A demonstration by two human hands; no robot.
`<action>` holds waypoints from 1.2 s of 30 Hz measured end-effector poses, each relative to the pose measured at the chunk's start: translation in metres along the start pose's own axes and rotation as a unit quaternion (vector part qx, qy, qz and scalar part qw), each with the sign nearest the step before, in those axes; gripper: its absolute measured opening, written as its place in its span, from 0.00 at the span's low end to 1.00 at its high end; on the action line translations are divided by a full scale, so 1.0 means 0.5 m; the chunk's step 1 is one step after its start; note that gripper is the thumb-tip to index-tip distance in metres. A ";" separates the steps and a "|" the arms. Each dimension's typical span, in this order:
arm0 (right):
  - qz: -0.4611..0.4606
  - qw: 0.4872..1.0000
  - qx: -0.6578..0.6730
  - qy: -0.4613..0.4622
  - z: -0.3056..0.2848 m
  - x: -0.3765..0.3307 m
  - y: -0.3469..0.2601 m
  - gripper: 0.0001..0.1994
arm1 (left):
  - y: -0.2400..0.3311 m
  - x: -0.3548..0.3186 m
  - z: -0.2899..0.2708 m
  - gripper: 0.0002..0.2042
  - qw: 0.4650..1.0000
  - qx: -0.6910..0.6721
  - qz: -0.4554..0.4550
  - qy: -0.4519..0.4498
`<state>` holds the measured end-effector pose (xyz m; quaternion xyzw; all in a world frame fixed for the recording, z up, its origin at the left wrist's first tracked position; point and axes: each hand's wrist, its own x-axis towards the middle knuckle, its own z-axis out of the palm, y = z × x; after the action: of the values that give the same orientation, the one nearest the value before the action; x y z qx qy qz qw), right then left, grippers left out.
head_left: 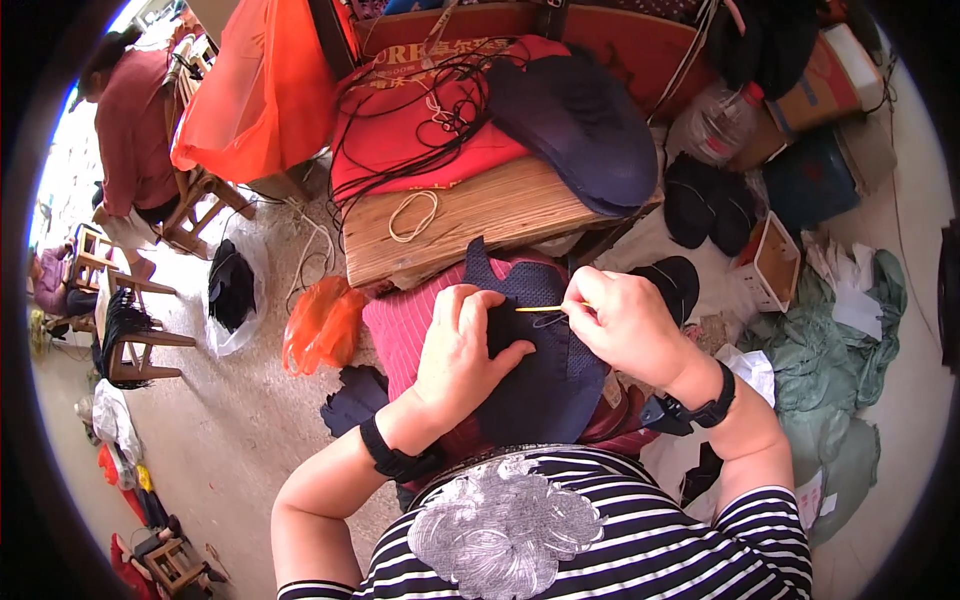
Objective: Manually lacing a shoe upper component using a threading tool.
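Observation:
A dark navy fabric piece [545, 385], partly textured like a shoe upper, lies over a pink striped cloth [392, 325] on my lap. My left hand [462, 345] grips its left side, fingers curled over the edge and thumb stretched across the fabric. Pinched between the thumb and fingers of my right hand [625, 320] is a thin yellow needle-like tool [535, 309]. It lies level above the fabric and points left toward my left hand. A dark loop of cord shows just under it, by my right fingertips.
Ahead stands a wooden bench [460, 235] bearing a red bag [400, 150], tangled black cords and navy shoe-shaped pieces [590, 130]. Orange plastic bags [325, 325] are at the left. Right of me are a white basket [770, 262] and green plastic sheeting [830, 370]. People sit far left.

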<state>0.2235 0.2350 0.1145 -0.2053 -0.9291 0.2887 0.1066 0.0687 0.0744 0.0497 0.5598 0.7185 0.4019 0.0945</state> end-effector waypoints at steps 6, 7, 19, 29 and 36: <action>-0.008 0.997 0.074 0.010 0.089 0.010 0.002 0.05 | -0.005 0.006 0.008 0.30 1.000 -0.010 0.020 0.005; -0.027 0.997 0.069 0.019 0.097 0.015 -0.001 0.05 | -0.004 0.010 0.007 0.30 1.000 -0.011 0.021 0.006; -0.042 0.977 0.205 -0.046 0.096 0.059 0.071 0.15 | -0.074 0.079 -0.050 0.16 0.962 0.046 0.160 -0.214; -0.082 0.987 0.136 0.023 0.108 0.036 0.078 0.10 | -0.101 0.010 -0.160 0.13 0.925 0.081 0.273 -0.252; -0.068 0.986 0.142 0.048 0.116 0.052 0.072 0.12 | -0.030 0.013 -0.151 0.18 0.975 0.060 0.095 -0.190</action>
<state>0.1933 0.2448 0.0486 -0.1383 -0.8844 0.3993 0.1982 0.0111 0.0436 0.0911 0.6963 0.6538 0.2516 0.1565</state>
